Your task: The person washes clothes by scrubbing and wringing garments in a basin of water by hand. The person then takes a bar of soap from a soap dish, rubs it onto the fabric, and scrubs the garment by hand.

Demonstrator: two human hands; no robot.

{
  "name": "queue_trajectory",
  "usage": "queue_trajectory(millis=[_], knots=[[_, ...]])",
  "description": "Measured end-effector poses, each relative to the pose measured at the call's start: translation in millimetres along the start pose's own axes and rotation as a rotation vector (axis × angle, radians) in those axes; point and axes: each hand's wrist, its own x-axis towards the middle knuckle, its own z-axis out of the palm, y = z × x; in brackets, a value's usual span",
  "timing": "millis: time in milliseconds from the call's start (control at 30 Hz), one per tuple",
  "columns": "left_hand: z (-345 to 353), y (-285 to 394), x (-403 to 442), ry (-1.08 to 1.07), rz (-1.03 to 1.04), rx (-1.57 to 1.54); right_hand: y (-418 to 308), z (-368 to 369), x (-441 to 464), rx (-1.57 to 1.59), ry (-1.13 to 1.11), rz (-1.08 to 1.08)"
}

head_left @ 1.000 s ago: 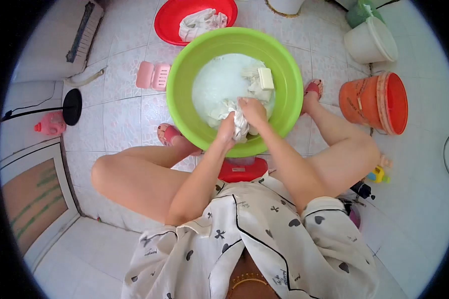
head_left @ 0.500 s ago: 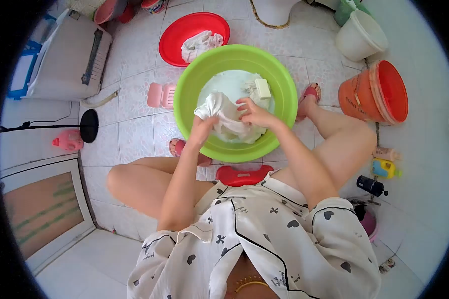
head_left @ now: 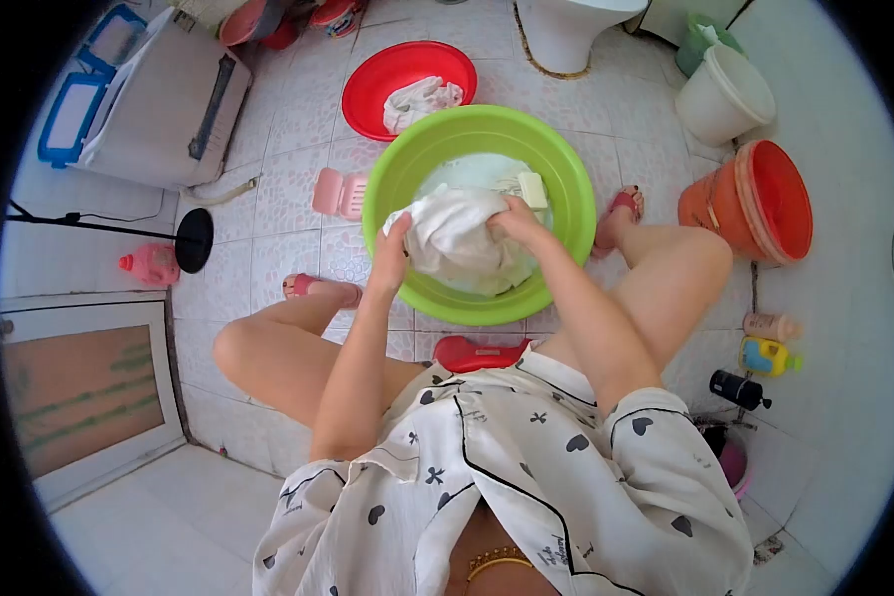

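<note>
A wet white cloth garment is stretched between my hands over the large green basin. My left hand grips its left edge by the basin's left side. On the other side, my right hand pinches the cloth near its upper right corner. The garment's lower part hangs down into the basin. Behind it shows cloudy, soapy water. A pale bar of soap rests at the right inside the basin, on some whitish cloth that is partly hidden.
Beyond the green basin stands a red basin with white cloth in it. A pink soap dish lies to the left. Orange buckets and a white bucket line the right wall, with several bottles nearer me.
My right hand has closed on the cloth, and the garment is now raised and spread wider between both hands. My left foot has shifted outward to the left. The view has moved slightly.
</note>
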Motion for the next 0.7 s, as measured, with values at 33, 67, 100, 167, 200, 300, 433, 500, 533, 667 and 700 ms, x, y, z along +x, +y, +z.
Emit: queue_trajectory(millis=[33,67,100,167,200,300,433,500,533,667,700], knots=[[-13.1,-7.9,4.3,0.005,-0.097,0.079,1.8,3.4,3.0,0.147,0.063,0.012],[-26.7,-17.0,8.4,0.009,-0.195,0.156,4.1,6.5,5.7,0.292,0.127,0.024],[-36.1,-27.7,11.2,0.012,-0.297,0.231,6.9,9.1,7.6,0.435,0.192,0.039],[-38.8,-53.3,14.9,0.001,-0.358,0.099,-2.5,10.9,4.1,0.672,0.09,-0.014],[-34.1,-59.1,15.3,-0.004,-0.386,0.031,-5.5,11.6,4.3,0.79,0.039,-0.04],[-18.9,-75.1,17.4,0.045,-0.479,-0.395,1.9,19.9,14.4,0.777,0.016,-0.097],[-7.7,-71.4,19.6,0.035,-0.505,-0.942,-19.8,66.4,-12.5,-0.081,0.056,-0.533],[-20.9,-108.5,31.4,-0.301,-0.525,-1.223,-26.3,99.1,-41.4,-0.388,0.023,-0.606],[-29.4,-132.9,38.0,-0.479,-0.525,-1.353,-28.9,115.5,-57.1,-0.532,0.034,-0.572],[-42.8,-194.5,49.5,-0.575,-0.637,-1.237,0.2,148.1,-66.1,-0.863,0.175,-0.511],[-35.7,-190.1,48.3,-0.434,-0.624,-1.171,6.1,142.8,-55.8,-0.947,0.191,-0.465]])
